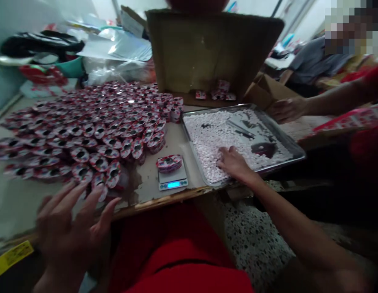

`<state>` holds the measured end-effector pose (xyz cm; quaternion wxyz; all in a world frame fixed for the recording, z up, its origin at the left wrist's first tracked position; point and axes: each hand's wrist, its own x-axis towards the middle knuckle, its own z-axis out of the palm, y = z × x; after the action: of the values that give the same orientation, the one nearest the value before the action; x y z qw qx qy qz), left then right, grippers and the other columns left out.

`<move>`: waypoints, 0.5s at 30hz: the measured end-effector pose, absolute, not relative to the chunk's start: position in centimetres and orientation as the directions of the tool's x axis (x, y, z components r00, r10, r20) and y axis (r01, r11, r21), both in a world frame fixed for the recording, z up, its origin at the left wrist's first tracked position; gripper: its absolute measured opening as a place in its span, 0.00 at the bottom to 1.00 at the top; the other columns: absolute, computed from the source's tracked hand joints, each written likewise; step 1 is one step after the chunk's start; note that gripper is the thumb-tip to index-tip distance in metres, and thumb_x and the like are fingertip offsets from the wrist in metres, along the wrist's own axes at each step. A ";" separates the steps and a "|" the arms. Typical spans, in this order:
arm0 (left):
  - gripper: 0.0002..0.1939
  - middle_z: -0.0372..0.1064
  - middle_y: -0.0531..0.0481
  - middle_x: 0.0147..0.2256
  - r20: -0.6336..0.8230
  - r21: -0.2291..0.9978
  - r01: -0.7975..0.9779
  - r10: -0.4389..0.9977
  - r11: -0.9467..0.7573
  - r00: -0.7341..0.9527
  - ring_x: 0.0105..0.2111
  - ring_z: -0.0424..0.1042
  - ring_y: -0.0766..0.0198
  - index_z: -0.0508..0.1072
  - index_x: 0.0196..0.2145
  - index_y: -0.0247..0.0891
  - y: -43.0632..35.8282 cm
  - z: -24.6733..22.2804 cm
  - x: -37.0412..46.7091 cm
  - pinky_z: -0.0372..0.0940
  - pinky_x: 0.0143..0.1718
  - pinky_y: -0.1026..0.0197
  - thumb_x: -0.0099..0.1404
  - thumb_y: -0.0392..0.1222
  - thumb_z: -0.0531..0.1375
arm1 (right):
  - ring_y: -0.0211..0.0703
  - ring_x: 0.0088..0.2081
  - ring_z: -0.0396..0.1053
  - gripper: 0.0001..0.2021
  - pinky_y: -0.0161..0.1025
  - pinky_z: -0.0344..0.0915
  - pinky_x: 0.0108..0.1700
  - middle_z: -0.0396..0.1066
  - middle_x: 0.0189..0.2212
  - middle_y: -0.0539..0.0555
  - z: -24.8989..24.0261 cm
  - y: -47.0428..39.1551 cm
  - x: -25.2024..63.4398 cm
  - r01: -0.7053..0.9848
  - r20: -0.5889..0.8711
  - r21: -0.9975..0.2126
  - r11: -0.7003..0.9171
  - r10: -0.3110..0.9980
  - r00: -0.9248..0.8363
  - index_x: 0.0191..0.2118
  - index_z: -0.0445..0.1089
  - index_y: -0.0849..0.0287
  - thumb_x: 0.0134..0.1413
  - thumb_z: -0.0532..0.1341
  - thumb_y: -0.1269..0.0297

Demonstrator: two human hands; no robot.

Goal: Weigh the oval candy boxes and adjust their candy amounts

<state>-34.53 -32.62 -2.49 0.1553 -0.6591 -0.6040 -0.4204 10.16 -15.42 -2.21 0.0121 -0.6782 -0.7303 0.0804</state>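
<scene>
My left hand (pixel 66 224), fingers spread, hovers at the near edge of a large cluster of red-and-white printed packs (pixel 81 154), each with a dark hole in its top. I cannot tell whether its fingertips touch the nearest packs. In a metal tray (pixel 208 181) lie many small white pellets (pixel 204 142). My right hand (pixel 236 165) reaches down among them, fingers curled and the tips partly hidden. Between the two hands, one similar pack (pixel 169 162) rests on a small digital scale (pixel 173 179) with a lit blue display.
Behind the tray stands an open cardboard box (pixel 210 53) with several packs inside. A flat metallic piece (pixel 242 127) lies in the tray. Another person's hand (pixel 286 110) is beside the tray's right side. Plastic bags (pixel 115 49) are heaped at the back left.
</scene>
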 end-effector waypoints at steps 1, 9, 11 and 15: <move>0.47 0.74 0.55 0.62 0.748 0.200 0.954 0.663 -0.224 -0.001 0.62 0.74 0.33 0.71 0.64 0.74 -32.7 -2.4 -34.2 0.65 0.66 0.25 0.49 0.46 0.79 | 0.56 0.41 0.74 0.19 0.42 0.66 0.42 0.72 0.48 0.66 -2.4 -14.4 10.0 0.970 -0.077 -0.237 0.051 0.994 -0.072 0.58 0.73 0.63 0.62 0.64 0.68; 0.38 0.75 0.45 0.59 0.673 0.136 0.952 0.731 -0.275 0.115 0.60 0.75 0.43 0.68 0.69 0.57 -33.3 -0.7 -33.1 0.66 0.68 0.36 0.64 0.42 0.73 | 0.38 0.21 0.51 0.16 0.35 0.46 0.24 0.58 0.23 0.47 -0.8 -10.3 13.6 0.339 -0.267 -0.900 -0.273 0.961 0.066 0.37 0.67 0.54 0.59 0.69 0.48; 0.36 0.77 0.46 0.57 0.672 0.159 0.947 0.734 -0.279 0.104 0.56 0.77 0.47 0.67 0.69 0.54 -33.2 -0.3 -32.7 0.70 0.64 0.41 0.66 0.41 0.71 | 0.39 0.22 0.52 0.15 0.34 0.49 0.22 0.59 0.26 0.49 -0.4 -11.0 14.4 0.145 -0.376 -0.916 -0.374 0.926 0.015 0.37 0.67 0.54 0.61 0.67 0.49; 0.29 0.78 0.47 0.54 0.640 0.310 0.911 0.768 -0.272 0.011 0.52 0.79 0.50 0.71 0.64 0.51 -32.3 0.3 -30.5 0.74 0.59 0.46 0.68 0.42 0.70 | 0.45 0.29 0.65 0.08 0.37 0.64 0.24 0.68 0.35 0.58 -0.5 -12.2 14.4 -0.199 -0.499 -0.851 -0.486 0.866 0.020 0.34 0.68 0.54 0.61 0.66 0.60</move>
<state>-30.51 -32.28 0.29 0.0956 -0.7046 -0.5956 -0.3736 14.43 -12.20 -0.48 0.4174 -0.5793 -0.2878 0.6383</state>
